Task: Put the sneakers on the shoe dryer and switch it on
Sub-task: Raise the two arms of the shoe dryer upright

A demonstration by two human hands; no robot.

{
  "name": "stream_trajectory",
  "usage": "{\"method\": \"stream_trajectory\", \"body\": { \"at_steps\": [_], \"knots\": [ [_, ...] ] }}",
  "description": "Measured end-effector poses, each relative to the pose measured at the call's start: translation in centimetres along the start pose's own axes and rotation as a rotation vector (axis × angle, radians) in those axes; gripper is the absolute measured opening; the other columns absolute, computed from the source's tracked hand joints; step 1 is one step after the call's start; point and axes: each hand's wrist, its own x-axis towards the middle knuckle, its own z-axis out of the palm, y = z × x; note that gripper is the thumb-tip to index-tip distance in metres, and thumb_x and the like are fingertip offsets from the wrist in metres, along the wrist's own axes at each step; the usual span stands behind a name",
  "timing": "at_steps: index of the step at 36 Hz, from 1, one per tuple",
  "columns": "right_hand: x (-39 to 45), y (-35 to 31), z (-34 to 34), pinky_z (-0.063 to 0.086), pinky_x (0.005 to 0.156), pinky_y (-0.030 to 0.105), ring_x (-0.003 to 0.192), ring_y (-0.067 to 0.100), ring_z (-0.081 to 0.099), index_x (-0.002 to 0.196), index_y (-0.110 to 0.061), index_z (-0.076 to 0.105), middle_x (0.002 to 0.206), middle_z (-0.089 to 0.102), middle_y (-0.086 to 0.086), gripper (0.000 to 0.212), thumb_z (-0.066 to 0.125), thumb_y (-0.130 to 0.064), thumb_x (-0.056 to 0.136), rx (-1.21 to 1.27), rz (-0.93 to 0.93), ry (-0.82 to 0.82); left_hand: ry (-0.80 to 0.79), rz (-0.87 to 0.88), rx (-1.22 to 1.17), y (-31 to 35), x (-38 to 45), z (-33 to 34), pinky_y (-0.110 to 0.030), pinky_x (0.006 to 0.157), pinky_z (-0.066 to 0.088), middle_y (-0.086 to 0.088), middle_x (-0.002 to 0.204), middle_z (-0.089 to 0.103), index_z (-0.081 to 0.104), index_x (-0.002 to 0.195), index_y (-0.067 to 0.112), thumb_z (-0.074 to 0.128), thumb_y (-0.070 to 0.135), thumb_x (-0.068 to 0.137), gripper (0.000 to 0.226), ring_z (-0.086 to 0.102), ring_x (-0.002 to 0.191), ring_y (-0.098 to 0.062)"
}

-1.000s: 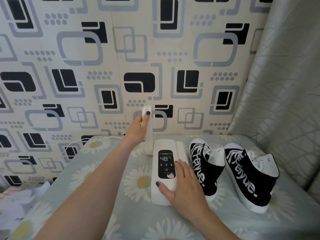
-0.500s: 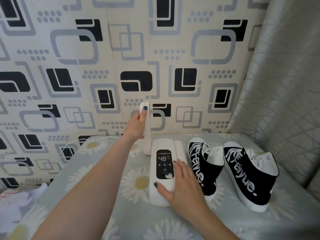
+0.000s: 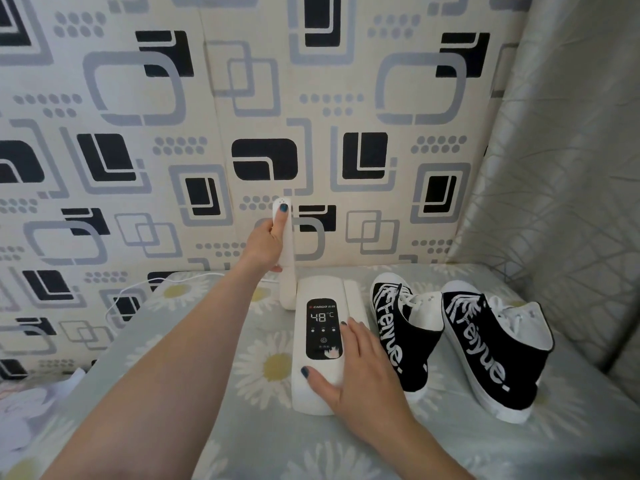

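**Shoe dryer being unfolded, sneakers not yet on it**

A person is working at a surface covered with a daisy-print cloth (image 3: 263,441), seen from above through a head camera. A white shoe dryer (image 3: 320,344) is lying in the middle of the cloth, and everything here is placed relative to it.

The left hand (image 3: 266,244) is reaching to the far left corner of the dryer, its fingers (image 3: 281,220) grasping the dryer's left arm (image 3: 287,271), which is standing upright. The right arm of the dryer (image 3: 355,299) is lying folded flat along the dryer's right side. The right hand (image 3: 349,365) is resting flat on the near end of the dryer, fingers released and straight, steadying it.

The dark screen (image 3: 323,329) on top of the dryer is glowing and reading 48 degrees, so the unit appears to be powered already; whether drying is running cannot be told.

Two black high-top sneakers are standing just right of the dryer: the nearer sneaker (image 3: 403,334) beside it, the farther sneaker (image 3: 491,348) beyond that. Neither is touching the dryer's arms.

Judging from this, the task is at an early stage: one arm is raised, the other needs raising, and both sneakers are waiting to be fitted on.
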Motion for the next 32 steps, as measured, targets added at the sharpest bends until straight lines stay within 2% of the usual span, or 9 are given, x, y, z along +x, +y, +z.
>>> {"method": "stream_trajectory", "body": {
  "at_steps": [8,15,22,26,29,32],
  "knots": [
    [0.0,-0.1,-0.1,0.000,0.122,0.027,0.149,0.013,0.004,0.153,-0.013,0.015,0.162,0.011,0.001,0.102,0.020,-0.080,0.076,-0.016,-0.007,-0.004,0.001,-0.011,-0.005,0.2,0.6,0.1,-0.029,0.051,0.051,0.001,0.086,0.057,0.051,0.108,0.022,0.022,0.073,0.091,0.061,0.058,0.077,-0.019],
    [0.0,-0.2,-0.1,0.001,0.121,0.027,0.149,0.014,0.007,0.152,-0.012,0.018,0.161,0.014,0.003,0.099,0.025,-0.078,0.079,-0.016,-0.010,0.010,0.028,0.023,0.055,0.0,0.7,0.0,-0.023,0.047,0.044,0.003,0.082,0.055,0.053,0.107,0.019,0.020,0.069,0.093,0.061,0.055,0.072,-0.014],
    [0.1,-0.2,-0.1,0.002,0.121,0.026,0.148,0.014,0.008,0.152,-0.013,0.018,0.161,0.015,0.002,0.098,0.026,-0.078,0.079,-0.024,-0.009,0.008,-0.010,-0.044,-0.005,0.5,0.0,-0.1,-0.027,0.048,0.049,0.000,0.087,0.057,0.051,0.107,0.022,0.022,0.076,0.088,0.064,0.057,0.076,-0.019],
    [0.0,-0.2,-0.3,0.001,0.121,0.026,0.148,0.013,0.007,0.152,-0.014,0.017,0.161,0.014,0.001,0.096,0.028,-0.077,0.081,-0.028,-0.008,0.001,-0.027,-0.089,0.002,0.8,-1.2,-0.5,-0.021,0.043,0.048,0.002,0.091,0.057,0.049,0.113,0.027,0.015,0.085,0.080,0.075,0.057,0.075,-0.018],
    [0.0,-0.2,-0.4,0.002,0.120,0.026,0.148,0.013,0.007,0.151,-0.014,0.018,0.160,0.014,0.001,0.094,0.032,-0.077,0.082,-0.022,-0.006,-0.001,-0.050,-0.098,0.008,0.2,-2.4,-0.4,-0.027,0.052,0.052,0.003,0.094,0.057,0.044,0.117,0.030,0.012,0.092,0.070,0.084,0.062,0.080,-0.022],
    [0.1,-0.2,-0.5,0.003,0.120,0.026,0.148,0.014,0.008,0.151,-0.015,0.018,0.160,0.014,0.001,0.094,0.032,-0.077,0.082,-0.020,-0.003,-0.014,-0.081,-0.109,0.003,-1.1,-3.7,0.0,-0.031,0.056,0.057,0.000,0.105,0.056,0.042,0.133,0.027,0.017,0.088,0.077,0.086,0.066,0.085,-0.024]
  ]
}}
